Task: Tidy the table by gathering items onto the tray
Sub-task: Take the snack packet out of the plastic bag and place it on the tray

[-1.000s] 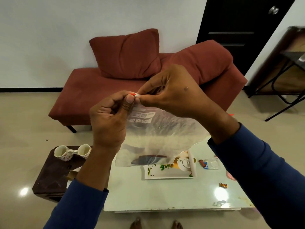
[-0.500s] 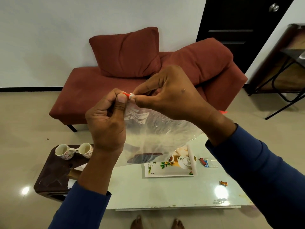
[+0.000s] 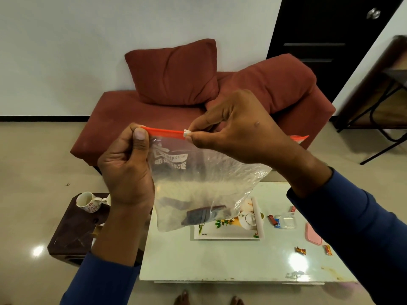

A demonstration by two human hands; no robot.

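Now that the white slider [image 3: 186, 133] has gone from right next to the left thumb to a good way off to the right, a closed stretch of red zip strip [image 3: 164, 130] shows between the two hands; half a sec ago they were nearly touching and only a dot of red was visible.

Left hand [image 3: 125, 170]: fingers curled, thumb pressed on the near-left corner of the bag [image 3: 207, 179], pinching it. Right hand [image 3: 240, 130]: thumb + forefinger pinch the slider. The rest of the strip runs behind that hand, its red end sticking out past the wrist, so that part probably isn't closed yet.

Bag hangs in the air below both sets of fingers. It's clear plastic w/ a dark flat thing [image 3: 203, 214] sagging at the bottom, can't tell what.

Meaning for the task: the bag is about halfway sealed, I'd say, so it's not on the tray yet.

Further down, under the bag, the tray [image 3: 226, 233] sits on the table [image 3: 220, 260], w/ a small white teapot-like piece [image 3: 247, 219] on it. Right of it, below the right wrist: wrapped sweets [image 3: 300, 250], a clear small box [image 3: 285, 221], a pink lid [image 3: 312, 235], all loose and left to gather. Left, below the left wrist, a mug [image 3: 87, 201] stands on a dark side stand [image 3: 72, 234]. Beyond the fingers is a red sofa [image 3: 136, 119].
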